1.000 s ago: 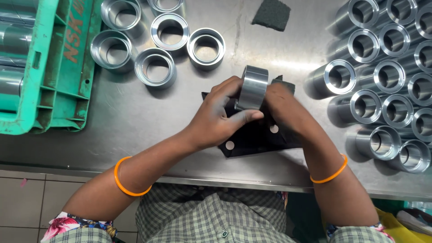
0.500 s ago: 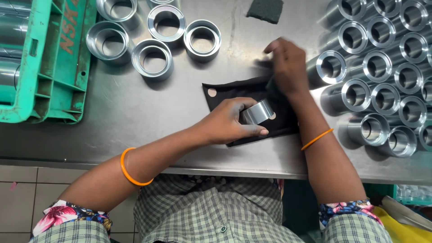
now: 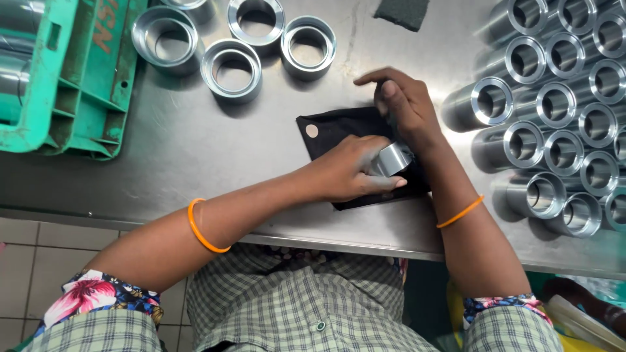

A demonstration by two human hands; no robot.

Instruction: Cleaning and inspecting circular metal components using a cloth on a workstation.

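Head view: steel table [image 3: 195, 143] above tiled floor [image 3: 39, 261]

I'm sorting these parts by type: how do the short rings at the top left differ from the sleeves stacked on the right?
The short rings are low and wide; the sleeves are long tubes with narrower bores. The short rings stand on end, spaced apart, bores facing up; the sleeves are packed tightly together, leaning so their sides show. Both are shiny, hollow, silver metal on the steel table.

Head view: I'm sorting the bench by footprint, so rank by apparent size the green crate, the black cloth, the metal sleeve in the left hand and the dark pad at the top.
1. green crate, though cropped
2. black cloth, partly covered
3. and 4. dark pad, cropped, and metal sleeve in the left hand, partly hidden: too alike to rank
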